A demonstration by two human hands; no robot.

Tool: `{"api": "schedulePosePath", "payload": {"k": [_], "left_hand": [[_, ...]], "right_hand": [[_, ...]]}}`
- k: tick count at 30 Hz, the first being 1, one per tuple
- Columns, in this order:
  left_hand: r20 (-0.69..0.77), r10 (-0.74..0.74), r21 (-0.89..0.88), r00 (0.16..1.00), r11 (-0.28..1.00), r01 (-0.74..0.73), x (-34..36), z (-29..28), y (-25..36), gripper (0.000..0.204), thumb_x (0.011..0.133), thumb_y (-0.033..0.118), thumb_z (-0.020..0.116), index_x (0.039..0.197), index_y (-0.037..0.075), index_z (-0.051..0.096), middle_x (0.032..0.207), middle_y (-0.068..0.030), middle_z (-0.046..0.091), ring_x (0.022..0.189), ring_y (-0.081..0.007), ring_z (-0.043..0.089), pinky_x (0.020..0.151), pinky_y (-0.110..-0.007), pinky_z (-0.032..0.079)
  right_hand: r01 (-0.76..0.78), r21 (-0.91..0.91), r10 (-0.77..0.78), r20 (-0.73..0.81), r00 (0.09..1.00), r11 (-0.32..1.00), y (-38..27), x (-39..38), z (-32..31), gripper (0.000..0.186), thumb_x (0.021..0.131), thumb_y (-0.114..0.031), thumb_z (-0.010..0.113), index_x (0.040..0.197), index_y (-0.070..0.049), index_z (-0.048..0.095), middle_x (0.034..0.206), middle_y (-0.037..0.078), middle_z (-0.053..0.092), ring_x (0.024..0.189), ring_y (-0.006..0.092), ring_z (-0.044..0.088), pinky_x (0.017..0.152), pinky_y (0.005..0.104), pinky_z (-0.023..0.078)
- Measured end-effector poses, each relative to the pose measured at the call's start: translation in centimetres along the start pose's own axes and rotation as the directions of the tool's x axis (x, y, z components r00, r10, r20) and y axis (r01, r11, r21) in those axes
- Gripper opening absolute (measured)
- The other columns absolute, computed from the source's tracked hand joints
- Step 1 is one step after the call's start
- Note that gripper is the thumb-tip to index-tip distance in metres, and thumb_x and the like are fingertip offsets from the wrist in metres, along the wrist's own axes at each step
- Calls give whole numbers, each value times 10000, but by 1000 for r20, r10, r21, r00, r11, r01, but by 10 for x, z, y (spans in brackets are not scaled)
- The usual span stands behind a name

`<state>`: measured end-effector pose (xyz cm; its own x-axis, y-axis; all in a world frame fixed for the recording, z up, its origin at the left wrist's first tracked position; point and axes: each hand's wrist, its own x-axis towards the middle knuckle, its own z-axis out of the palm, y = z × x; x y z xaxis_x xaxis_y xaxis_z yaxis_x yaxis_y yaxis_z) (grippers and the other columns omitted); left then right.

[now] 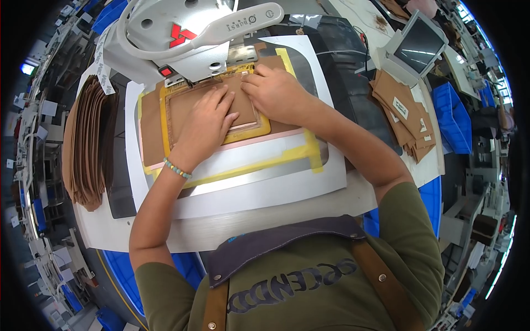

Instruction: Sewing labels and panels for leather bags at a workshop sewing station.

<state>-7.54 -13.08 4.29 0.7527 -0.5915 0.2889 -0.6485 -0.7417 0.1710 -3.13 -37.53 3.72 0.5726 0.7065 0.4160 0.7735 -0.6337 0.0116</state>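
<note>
My left hand (207, 118) lies with fingers stretched over a flat brown panel (185, 105) inside a yellow rectangular frame (243, 133). A beaded bracelet circles that wrist. At the frame's upper right corner, my right hand (276, 94) has its fingers bent and closed on the frame's edge; its palm hides part of that side. More brown material (150, 118) shows around the frame, on a white sheet (265, 187) edged with yellow tape (248, 165). Just beyond my fingers stands a white sewing machine head (176, 44), its needle area close to the frame's far edge.
On the left stands a thick stack of brown pieces (88, 143). Several labelled brown pieces (400, 107) lie at the right, near a small screen (418, 44) and a blue bin (452, 118). A white handle-like arm (237, 25) overhangs the machine.
</note>
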Motion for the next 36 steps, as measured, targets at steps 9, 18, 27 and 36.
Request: {"api": "schedulePosePath", "payload": {"k": [9,18,27,36], "left_hand": [[-5,-4,-27,1000,1000,4,-9,-6,-7,437,1047,199,664,1426,-17,632,1516,-190,599,1396,-410,552,1179,-487,452],[24,-22,-47,999,999,23,-25,-16,-21,425,1043,164,661,1442,20,635,1543,-135,597,1437,-390,528,1202,-496,427],[75,-38,-186,996,981,51,-41,-33,-30,377,967,147,758,1321,21,729,1488,-101,659,1449,-339,541,1189,-449,445],[25,-151,-279,988,948,152,-43,-41,-35,310,875,76,829,1178,33,778,1228,-94,699,1121,-309,641,977,-412,518]], "right_hand": [[38,89,-32,-63,997,995,-13,16,10,283,906,-173,749,1161,-53,770,1215,45,758,1077,237,654,913,366,571],[-132,317,186,-148,971,939,5,-7,-18,245,967,-173,699,1165,-45,765,1334,80,712,1234,282,645,1020,410,561],[-188,417,266,-136,954,889,20,-13,-3,246,988,-153,658,1165,-35,782,1360,83,715,1251,287,631,1030,402,553],[-218,515,298,-77,952,829,18,-6,-7,215,993,-127,653,1119,-30,798,1280,95,753,1233,293,645,1034,404,543]]}}
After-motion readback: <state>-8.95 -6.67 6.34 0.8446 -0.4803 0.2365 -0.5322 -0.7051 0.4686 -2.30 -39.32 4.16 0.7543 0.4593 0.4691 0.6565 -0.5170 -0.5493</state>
